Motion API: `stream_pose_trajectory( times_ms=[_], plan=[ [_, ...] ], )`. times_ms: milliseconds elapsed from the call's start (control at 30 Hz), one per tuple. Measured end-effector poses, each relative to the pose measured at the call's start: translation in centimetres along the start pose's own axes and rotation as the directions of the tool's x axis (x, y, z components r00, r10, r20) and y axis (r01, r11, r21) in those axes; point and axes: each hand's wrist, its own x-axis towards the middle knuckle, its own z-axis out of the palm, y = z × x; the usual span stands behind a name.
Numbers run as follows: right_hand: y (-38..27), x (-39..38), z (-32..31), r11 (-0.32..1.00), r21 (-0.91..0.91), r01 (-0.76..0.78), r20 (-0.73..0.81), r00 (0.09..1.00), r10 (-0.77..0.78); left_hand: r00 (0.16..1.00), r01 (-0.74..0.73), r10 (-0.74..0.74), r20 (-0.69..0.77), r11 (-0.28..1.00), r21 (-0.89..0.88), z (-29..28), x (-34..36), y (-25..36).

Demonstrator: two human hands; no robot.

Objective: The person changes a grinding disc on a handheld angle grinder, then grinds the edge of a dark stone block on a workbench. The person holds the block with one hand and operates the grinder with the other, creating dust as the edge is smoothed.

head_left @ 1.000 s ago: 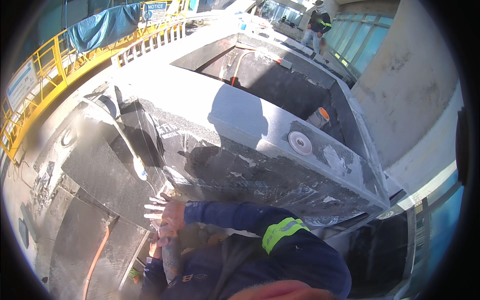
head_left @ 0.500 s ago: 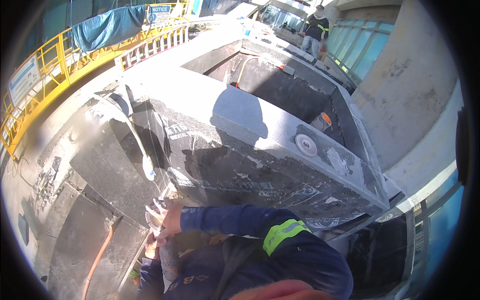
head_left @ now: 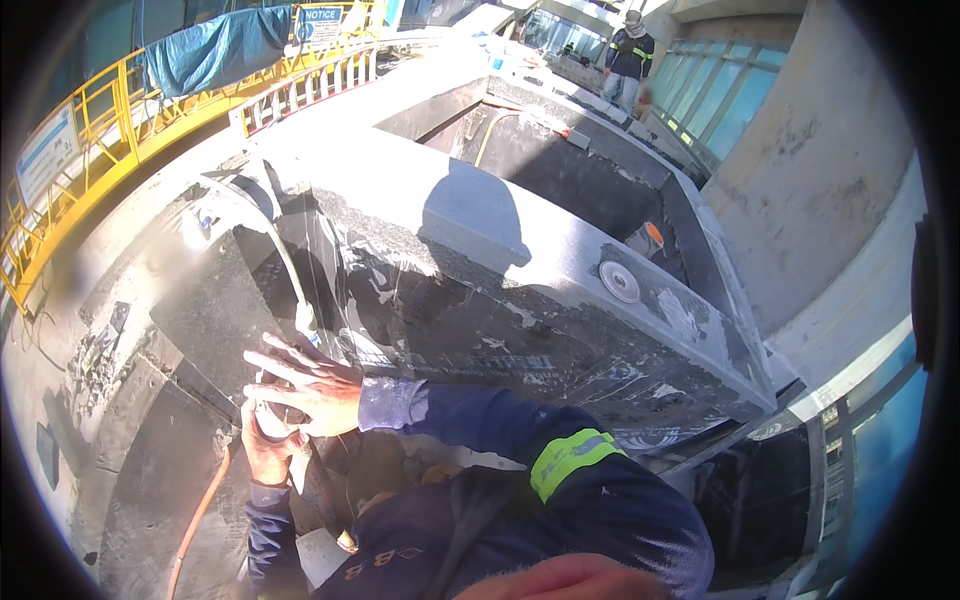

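My left hand (head_left: 266, 452) curls around a pale, dusty object (head_left: 272, 418) that I cannot make out, since my fingers cover most of it. Over the top of it my right hand (head_left: 318, 392) reaches across, palm down, with its fingers stretched and spread. Whether the right palm touches the object cannot be told. Just beyond my right fingers a whitish cord or hose (head_left: 288, 250) ends in a pale fitting (head_left: 306, 320). The dark stone-clad side wall (head_left: 450, 330) of a raised box stands to the right of both hands.
A round disc (head_left: 619, 282) lies on the box's stone rim. An orange hose (head_left: 195, 530) runs along the dark slabs at lower left, near rubble (head_left: 100, 355). Yellow railing (head_left: 125, 110) and a ladder (head_left: 310, 85) stand at far left. Another person (head_left: 630, 60) stands at the back.
Both hands have shifted left. My right hand, bunched near my left before, now has its fingers spread over the pale object. The whitish cord's end has moved slightly.
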Motion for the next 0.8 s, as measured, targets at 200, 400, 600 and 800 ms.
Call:
stream_pose_trajectory(
  times_ms=[200,400,600,800],
  plan=[
    [-0.5,1.7,-1.8,0.661,0.638,-0.395,-0.057,0.832,0.551,0.932,-0.355,0.356,0.061,0.873,0.334,1.6,2.9,1.1],
    [1.8,-0.5,-6.1,0.993,0.115,0.008,-0.287,0.958,0.025,0.91,-0.41,0.413,0.027,0.892,0.19,5.1,4.6,1.6],
    [2.7,-1.7,-6.8,0.534,0.77,-0.349,-0.086,0.773,0.628,0.832,-0.528,0.541,0.119,0.709,0.468,8.1,5.7,0.3],
    [4.4,-4.3,-8.2,0.883,0.464,-0.075,-0.535,0.771,0.346,0.845,-0.513,0.529,0.069,0.769,0.382,11.3,6.7,-1.0]
  ],
)
